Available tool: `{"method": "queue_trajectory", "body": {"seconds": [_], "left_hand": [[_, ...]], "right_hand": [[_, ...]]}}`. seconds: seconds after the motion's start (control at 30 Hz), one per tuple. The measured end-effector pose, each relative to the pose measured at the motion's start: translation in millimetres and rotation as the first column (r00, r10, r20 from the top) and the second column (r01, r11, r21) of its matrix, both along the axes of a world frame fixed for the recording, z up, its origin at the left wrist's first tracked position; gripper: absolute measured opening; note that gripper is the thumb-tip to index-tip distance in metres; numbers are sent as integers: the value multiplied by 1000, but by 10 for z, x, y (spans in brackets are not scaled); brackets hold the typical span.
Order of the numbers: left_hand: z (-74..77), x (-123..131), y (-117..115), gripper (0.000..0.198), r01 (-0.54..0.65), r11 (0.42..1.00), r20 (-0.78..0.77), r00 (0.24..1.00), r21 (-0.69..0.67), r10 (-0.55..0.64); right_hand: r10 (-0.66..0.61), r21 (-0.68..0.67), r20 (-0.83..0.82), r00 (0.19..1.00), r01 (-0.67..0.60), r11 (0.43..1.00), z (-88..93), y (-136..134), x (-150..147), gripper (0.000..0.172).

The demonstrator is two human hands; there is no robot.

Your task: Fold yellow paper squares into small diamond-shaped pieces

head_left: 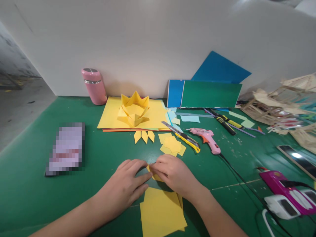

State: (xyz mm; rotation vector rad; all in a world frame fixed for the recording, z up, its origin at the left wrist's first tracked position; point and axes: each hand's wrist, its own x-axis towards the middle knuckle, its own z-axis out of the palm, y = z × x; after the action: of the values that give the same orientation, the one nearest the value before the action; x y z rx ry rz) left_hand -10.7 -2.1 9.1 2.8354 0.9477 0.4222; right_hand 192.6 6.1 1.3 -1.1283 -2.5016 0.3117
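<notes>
Between my hands, flat on the green table, lies a small piece of yellow paper (157, 177), partly hidden by my fingers. My left hand (130, 179) touches its left edge with the fingertips. From the other side my right hand (171, 171) presses on it with fingers held together. Just below sits a stack of yellow paper squares (161, 210). Above my hands are several small yellow squares (171, 144) in a loose pile and a row of three folded yellow paper pieces (144, 136). A yellow folded-paper ring with pointed tips (134, 110) stands on yellow sheets (108, 115).
A utility knife (184, 136) and a pink glue gun (207, 136) lie right of the paper pile. Its cord runs toward a purple power strip (283, 187). Pliers (223, 123), a phone (297, 161) and wooden models (276, 102) are further right. A pink flask (95, 87) stands back left.
</notes>
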Motion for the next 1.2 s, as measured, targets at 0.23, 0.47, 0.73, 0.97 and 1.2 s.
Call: {"method": "queue_trajectory", "body": {"seconds": [0.23, 0.47, 0.73, 0.97, 1.2], "left_hand": [[8, 18, -5, 29, -4, 1000, 27, 1000, -13, 4], [3, 19, -6, 26, 7, 1000, 18, 1000, 6, -7], [-8, 24, -14, 22, -1, 999, 3, 1000, 44, 1], [33, 53, -11, 18, 9, 998, -22, 1000, 60, -8], [38, 66, 5, 16, 12, 998, -71, 997, 55, -8]], "right_hand": [[38, 11, 7, 999, -38, 999, 2, 17, 5, 22], [81, 40, -19, 996, -81, 996, -29, 50, 18, 24], [106, 62, -57, 993, -103, 993, -58, 58, 43, 23], [80, 48, -39, 996, -78, 996, -58, 42, 42, 20], [59, -6, -120, 991, -60, 998, -41, 39, 52, 21]]}}
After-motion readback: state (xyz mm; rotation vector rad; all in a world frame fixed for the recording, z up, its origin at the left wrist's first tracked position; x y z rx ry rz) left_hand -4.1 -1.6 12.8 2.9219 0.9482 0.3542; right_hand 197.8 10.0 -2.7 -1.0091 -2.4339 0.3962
